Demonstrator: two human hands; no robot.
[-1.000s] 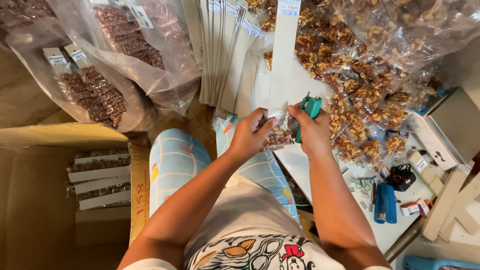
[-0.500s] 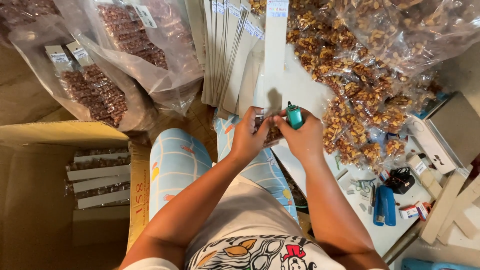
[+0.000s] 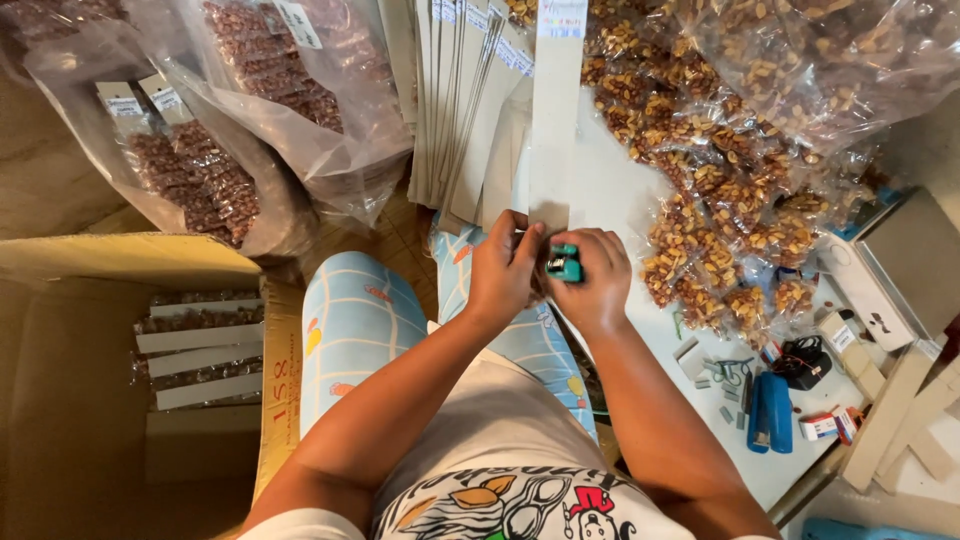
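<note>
Stapling card strip (image 3: 553,120) atop nut packet (image 3: 541,280), teal stapler (image 3: 565,265).

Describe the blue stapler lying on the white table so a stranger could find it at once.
Start at the white table on the person's right, heaped with clear bags of nuts. Follow it to its near corner, past the right hand. The blue stapler lies there among small boxes, bigger and darker than the teal stapler in that hand.

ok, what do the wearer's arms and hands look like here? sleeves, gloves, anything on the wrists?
Both arms are bare to the upper arm. The left hand and right hand wear no gloves; no rings, watch or bands show. Short white sleeves edge the frame's bottom, on a white cartoon-print shirt.
</note>
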